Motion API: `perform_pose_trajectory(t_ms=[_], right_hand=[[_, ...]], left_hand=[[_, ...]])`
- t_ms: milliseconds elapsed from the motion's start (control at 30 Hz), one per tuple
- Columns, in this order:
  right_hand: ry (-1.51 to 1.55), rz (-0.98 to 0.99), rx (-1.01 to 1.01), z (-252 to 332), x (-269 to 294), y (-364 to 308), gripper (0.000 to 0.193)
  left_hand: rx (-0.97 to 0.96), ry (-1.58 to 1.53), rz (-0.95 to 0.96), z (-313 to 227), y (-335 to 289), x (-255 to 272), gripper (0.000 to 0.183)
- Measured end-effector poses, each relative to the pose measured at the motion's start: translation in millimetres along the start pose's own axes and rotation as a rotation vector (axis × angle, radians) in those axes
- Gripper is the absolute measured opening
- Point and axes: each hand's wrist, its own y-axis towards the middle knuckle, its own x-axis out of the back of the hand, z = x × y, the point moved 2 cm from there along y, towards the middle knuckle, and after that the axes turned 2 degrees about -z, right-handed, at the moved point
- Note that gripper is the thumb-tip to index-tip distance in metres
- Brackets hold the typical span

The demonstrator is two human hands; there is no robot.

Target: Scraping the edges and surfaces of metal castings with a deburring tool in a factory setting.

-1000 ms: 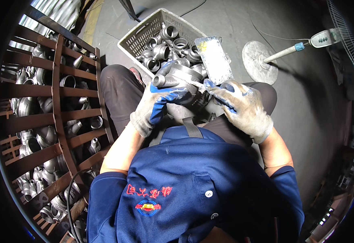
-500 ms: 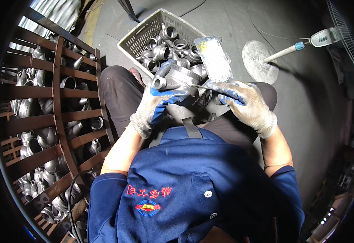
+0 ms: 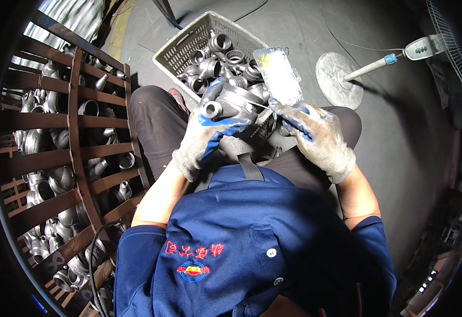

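Note:
My left hand (image 3: 203, 127), in a white and blue work glove, is closed round a grey metal pipe fitting (image 3: 233, 105) with a ribbed collar and a short side outlet. In a matching glove, my right hand (image 3: 314, 129) pinches a thin metal rod-like tool (image 3: 260, 105) that reaches to the fitting's right side. What the tool's tip touches is too small to tell. Just beyond both hands, a grey plastic crate (image 3: 174, 52) holds several similar metal fittings (image 3: 221, 43). A flat white-smeared plate (image 3: 279, 71) stands at the crate's right corner, close to my right hand.
On my left stands a rusty slatted metal cage (image 3: 75, 116) full of metal castings (image 3: 59, 179), with a black cable (image 3: 91, 259) along its near end. A floor fan with a round base (image 3: 339, 82) is at the far right, its cord trailing over the grey floor (image 3: 299, 24).
The fitting has turned slightly in my left hand, its side outlet shifting right. My right hand has moved a little, tilting the tool so that it now slopes the other way.

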Motion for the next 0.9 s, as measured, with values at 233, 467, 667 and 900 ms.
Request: perform_pose_trajectory(t_ms=[233,467,667,900], right_hand=[[0.684,0.066,-0.117,-8,-5,10,0.041],[1.03,-0.073,-0.398,-1,-43,16,0.029],[1.095,-0.223,-0.467,1,-67,17,0.017],[1.016,-0.035,-0.242,-6,-47,23,0.02]], left_hand=[[0.132,-0.372,0.049,-2,-2,-2,0.068],[0.134,-0.368,0.164,-2,-10,-13,0.065],[-0.23,0.123,0.041,-5,-5,-22,0.085],[0.068,-0.34,0.14,-3,-5,-12,0.078]])
